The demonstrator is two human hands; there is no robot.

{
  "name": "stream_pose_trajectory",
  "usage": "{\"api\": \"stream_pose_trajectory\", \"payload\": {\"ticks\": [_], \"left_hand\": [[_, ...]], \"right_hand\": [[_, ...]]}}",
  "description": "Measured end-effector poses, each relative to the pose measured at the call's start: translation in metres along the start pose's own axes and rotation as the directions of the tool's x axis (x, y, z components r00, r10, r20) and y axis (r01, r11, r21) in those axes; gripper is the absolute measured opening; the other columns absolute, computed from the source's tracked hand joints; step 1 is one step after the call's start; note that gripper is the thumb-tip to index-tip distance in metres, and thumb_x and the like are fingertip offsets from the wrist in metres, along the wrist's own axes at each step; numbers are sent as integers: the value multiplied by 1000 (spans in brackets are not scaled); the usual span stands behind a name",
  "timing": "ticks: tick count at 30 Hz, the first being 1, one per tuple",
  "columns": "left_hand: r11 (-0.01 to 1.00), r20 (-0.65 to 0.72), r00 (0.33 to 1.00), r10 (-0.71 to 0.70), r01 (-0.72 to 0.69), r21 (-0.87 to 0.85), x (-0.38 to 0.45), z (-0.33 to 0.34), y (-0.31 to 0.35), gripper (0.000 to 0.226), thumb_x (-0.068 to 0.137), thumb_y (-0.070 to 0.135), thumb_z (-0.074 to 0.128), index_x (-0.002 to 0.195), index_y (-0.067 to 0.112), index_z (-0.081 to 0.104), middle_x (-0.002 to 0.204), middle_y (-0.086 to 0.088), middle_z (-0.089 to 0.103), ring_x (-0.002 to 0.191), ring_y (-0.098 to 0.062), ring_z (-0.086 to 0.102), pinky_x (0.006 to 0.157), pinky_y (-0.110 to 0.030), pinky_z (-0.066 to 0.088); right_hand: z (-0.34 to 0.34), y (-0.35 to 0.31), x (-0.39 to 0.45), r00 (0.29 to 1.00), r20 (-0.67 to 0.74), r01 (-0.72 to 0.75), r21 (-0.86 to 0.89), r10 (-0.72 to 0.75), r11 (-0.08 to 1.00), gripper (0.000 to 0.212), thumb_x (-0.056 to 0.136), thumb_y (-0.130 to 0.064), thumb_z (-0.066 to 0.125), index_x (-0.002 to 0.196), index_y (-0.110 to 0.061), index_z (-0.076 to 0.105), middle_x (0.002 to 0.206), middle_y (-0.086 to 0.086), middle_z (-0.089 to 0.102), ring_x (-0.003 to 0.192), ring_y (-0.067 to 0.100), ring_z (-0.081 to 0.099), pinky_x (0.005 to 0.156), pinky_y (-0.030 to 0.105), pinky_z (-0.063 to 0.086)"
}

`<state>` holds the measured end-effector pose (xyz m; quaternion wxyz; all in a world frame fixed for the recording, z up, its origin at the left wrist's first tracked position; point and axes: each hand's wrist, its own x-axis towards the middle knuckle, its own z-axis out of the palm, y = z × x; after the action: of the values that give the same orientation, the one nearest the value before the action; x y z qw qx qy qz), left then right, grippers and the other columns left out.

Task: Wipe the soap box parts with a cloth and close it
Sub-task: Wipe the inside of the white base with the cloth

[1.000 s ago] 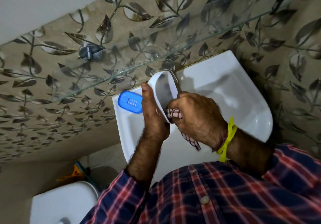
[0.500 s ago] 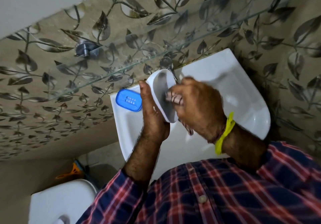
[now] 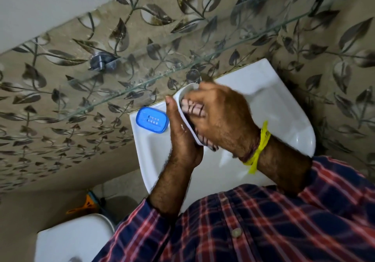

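The left hand (image 3: 182, 139) has its grip curled behind the white soap box half (image 3: 183, 103), holding it on edge above the sink; the right hand (image 3: 221, 119) clutches the striped cloth (image 3: 192, 109), pressing it into the shell's smooth oval hollow. Behind, leaf-patterned glossy wall tiles (image 3: 60, 91) carry a glass shelf (image 3: 142, 83). The white ceramic washbasin (image 3: 284, 107) sits below, and the blue perforated soap box insert (image 3: 152, 122) lies on its rim corner, just beside the left hand.
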<state>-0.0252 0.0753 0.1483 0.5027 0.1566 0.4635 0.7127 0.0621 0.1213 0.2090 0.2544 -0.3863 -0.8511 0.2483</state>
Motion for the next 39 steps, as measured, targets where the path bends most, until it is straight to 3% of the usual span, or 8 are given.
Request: {"api": "stream_pose_trajectory", "payload": {"ticks": [3,9,13,17,25,29,34,39], "left_hand": [[1000,-11,1000,-12,12,1,1,-4,6,70,97,69,31,96,21,82,93,-2,79,91,-16,76,77,-27,59],[999,36,999,-39,38,8,-3,-3,0,68,101,64,27,103,23,81,103,-2,79,101,-15,75,78,-27,60],[999,-6,1000,-30,30,-11,-2,-8,2,69,100,68,30,99,22,81,94,-4,79,92,-18,76,74,-28,61],[999,17,999,-34,34,-27,-2,-5,0,68,103,63,26,110,21,79,111,-6,78,109,-18,72,85,-28,58],[998,-68,998,2,2,66,-2,-14,7,63,95,66,39,98,21,82,93,-3,79,89,-16,76,73,-28,60],[993,-159,987,-16,34,113,2,-14,17,73,77,74,48,116,18,74,102,-7,77,96,-23,73,88,-38,61],[974,-120,988,101,-73,214,8,-20,25,60,93,68,44,144,38,49,147,-9,55,131,-26,56,107,-43,49],[958,-97,986,133,-103,268,3,-25,13,66,82,74,60,135,35,52,137,4,61,118,-14,63,81,-30,58]], "right_hand": [[3,0,-12,982,189,3,-139,24,990,15,85,-34,63,91,-22,67,94,-1,60,95,30,65,74,37,51],[3,-5,-1,997,-72,-16,-23,14,1000,24,85,-37,56,91,-19,71,87,-5,59,85,28,65,67,36,53],[5,-2,-6,989,146,-28,-6,29,1000,14,82,-34,62,83,-21,68,79,-5,50,87,28,63,68,35,51],[5,-1,0,996,-72,-58,-33,55,998,19,84,-33,66,99,-26,74,94,-1,65,90,26,65,70,34,50],[15,3,-8,991,113,-48,-148,65,988,14,82,-30,64,95,-25,69,101,-1,64,95,30,66,74,35,52],[14,22,-1,962,240,-166,118,134,979,13,81,-33,71,91,-26,74,91,-2,75,91,26,70,79,34,57],[-7,50,-2,960,226,-277,658,167,701,16,79,-9,82,95,-10,79,88,-3,79,85,7,74,80,24,60],[-7,40,-8,931,363,-305,689,52,657,24,78,-5,82,100,1,75,95,11,79,93,23,76,84,30,61]]}}
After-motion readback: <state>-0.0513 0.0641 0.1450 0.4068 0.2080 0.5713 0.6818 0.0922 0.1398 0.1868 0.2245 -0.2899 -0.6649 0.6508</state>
